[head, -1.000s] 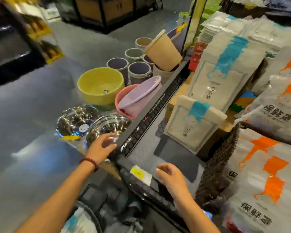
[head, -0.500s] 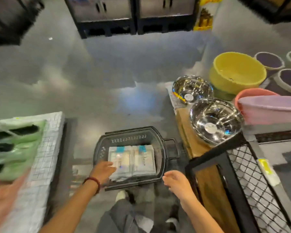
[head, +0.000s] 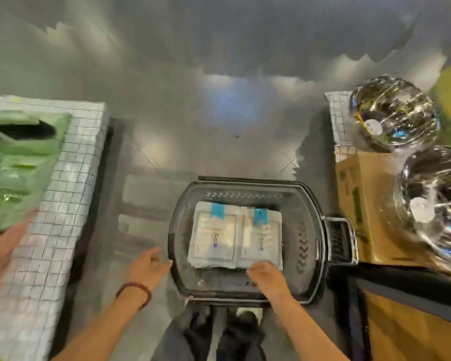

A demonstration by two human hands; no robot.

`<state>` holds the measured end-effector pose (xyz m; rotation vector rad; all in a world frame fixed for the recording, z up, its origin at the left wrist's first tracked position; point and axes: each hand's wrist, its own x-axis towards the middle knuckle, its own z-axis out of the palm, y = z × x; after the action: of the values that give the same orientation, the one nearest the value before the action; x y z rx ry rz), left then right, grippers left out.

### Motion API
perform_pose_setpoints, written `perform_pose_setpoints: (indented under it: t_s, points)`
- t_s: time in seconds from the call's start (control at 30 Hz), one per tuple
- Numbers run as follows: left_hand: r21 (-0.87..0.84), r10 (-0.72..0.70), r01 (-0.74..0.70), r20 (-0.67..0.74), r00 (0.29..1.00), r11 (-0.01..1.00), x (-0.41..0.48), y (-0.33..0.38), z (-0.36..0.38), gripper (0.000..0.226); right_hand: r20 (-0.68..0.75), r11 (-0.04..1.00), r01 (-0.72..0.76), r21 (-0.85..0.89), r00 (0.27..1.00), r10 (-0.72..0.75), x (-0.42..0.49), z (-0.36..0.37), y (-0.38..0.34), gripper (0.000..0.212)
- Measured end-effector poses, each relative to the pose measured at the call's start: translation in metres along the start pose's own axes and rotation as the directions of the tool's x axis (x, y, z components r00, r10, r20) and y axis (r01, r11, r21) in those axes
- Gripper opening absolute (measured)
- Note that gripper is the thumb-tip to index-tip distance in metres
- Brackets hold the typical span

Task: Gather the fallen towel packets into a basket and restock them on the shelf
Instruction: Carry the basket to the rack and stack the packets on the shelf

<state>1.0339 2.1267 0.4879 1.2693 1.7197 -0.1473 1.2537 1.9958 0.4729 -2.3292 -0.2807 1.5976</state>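
Left hand (head: 147, 267) just outside the left rim of the basket (head: 313, 230), fingers stretched loose, holding nothing; beaded bracelet (head: 134, 293) on its wrist. Right hand (head: 264, 276) inside the basket, knuckles up, fingers bent onto the near edge of the right one of the towel packets (head: 214, 235); too blurred to tell a grasp from a mere touch.

Far left, green packages (head: 18, 165) on a white gridded platform (head: 63, 204), with only a narrow strip of floor between its right edge and the left hand. Open grey floor (head: 219, 113) beyond the basket's far rim. Right of the basket, past its side handle (head: 340, 241), a cardboard box (head: 354, 194) just beside; two steel bowls (head: 393, 113) above and right of it; black shelf frame (head: 401, 280) at near right.

Towel packets flat on the basket's bottom, two side by side and touching, white and glossy, each with a blue tab at its far end and small dark print mid-face.
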Motion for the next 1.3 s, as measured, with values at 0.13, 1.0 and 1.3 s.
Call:
perform_pose_setpoints:
  t_s: [0.13, 1.0, 1.3]
  points:
    - [0.083, -0.049, 0.051, -0.03, 0.998, 0.995, 0.088, -0.018, 0.03, 0.067, -0.023, 0.998, -0.038, -0.041, 0.999, 0.037, 0.09, 0.024, 0.008, 0.029]
    - [0.007, 0.022, -0.021, -0.374, 0.927, 1.0, 0.202, -0.072, 0.124, 0.022, -0.109, 0.991, 0.012, 0.135, 0.994, 0.003, 0.274, 0.114, 0.055, 0.026]
    - [-0.013, 0.303, -0.354, -0.491, 0.817, 0.935, 0.148, -0.053, 0.114, 0.038, -0.021, 0.797, 0.115, 0.593, 0.992, -0.128, 0.229, 0.071, 0.051, 0.037]
